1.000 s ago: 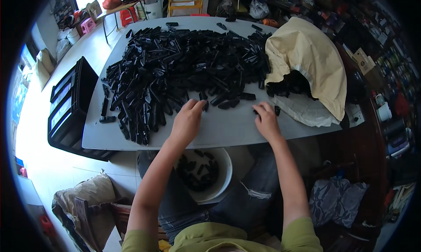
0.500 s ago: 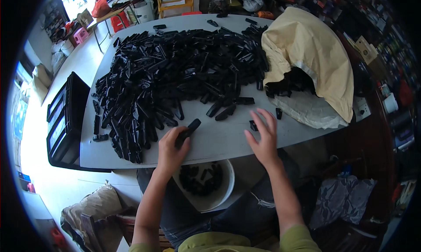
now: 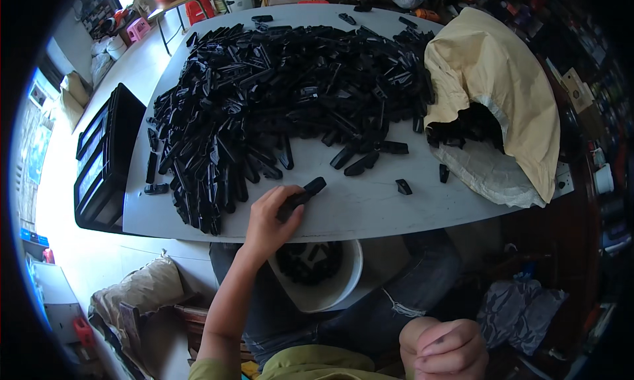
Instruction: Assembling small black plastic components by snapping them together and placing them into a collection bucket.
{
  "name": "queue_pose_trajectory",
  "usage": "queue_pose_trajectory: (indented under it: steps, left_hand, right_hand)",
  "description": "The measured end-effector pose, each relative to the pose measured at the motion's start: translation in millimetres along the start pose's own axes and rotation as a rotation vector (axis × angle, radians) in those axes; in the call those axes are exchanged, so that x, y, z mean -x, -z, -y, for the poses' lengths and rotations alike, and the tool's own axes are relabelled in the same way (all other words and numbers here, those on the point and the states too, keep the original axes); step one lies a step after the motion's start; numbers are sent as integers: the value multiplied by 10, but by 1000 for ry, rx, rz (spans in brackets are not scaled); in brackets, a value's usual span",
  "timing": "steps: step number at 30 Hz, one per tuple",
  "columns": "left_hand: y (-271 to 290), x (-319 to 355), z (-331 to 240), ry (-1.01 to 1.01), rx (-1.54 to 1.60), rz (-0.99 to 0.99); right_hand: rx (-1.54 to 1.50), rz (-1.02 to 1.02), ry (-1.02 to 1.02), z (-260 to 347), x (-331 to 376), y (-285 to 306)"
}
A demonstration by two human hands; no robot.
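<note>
My left hand point(image 3: 274, 216) is closed round a long black plastic piece point(image 3: 309, 191), held just above the near edge of the grey table point(image 3: 370, 218). Its far end sticks out past my fingers. My right hand point(image 3: 450, 348) is drawn back beside my body at the lower right, fingers curled into a fist; whatever it may hold is hidden. A big heap of similar black plastic pieces point(image 3: 264, 96) covers much of the tabletop. Several loose pieces lie at the heap's near side, and a short black piece point(image 3: 403, 186) lies apart to the right.
A tan sack point(image 3: 495, 76) lies at the table's right with black pieces in its mouth. Below the near edge, a white bucket point(image 3: 355, 274) between my legs contains black pieces. A black crate point(image 3: 109, 162) stands left of the table.
My right hand has left the tabletop beside the short black piece, pulled back toward my body and closed. My left hand keeps its piece. The view has shifted somewhat.
</note>
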State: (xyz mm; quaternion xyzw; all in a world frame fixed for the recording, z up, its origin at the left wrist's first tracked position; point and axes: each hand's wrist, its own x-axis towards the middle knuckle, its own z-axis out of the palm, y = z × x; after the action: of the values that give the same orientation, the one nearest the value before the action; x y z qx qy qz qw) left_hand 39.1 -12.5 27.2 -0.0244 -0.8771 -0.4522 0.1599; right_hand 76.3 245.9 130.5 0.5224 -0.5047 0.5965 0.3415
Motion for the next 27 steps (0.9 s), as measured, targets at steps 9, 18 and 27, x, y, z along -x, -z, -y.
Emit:
queue_pose_trajectory:
  steps: [9, 18, 27]
  left_hand:
    - [-51, -57, -36, -91, 10, 62]
    - [-27, -16, -10, -220, -14, 154]
    - [-41, -63, -50, -221, -91, 273]
  right_hand:
    - [30, -79, 23, 12, -164, -14]
    - [649, 84, -547, -362, 97, 58]
    - [423, 455, -1059, -1371, 722, 159]
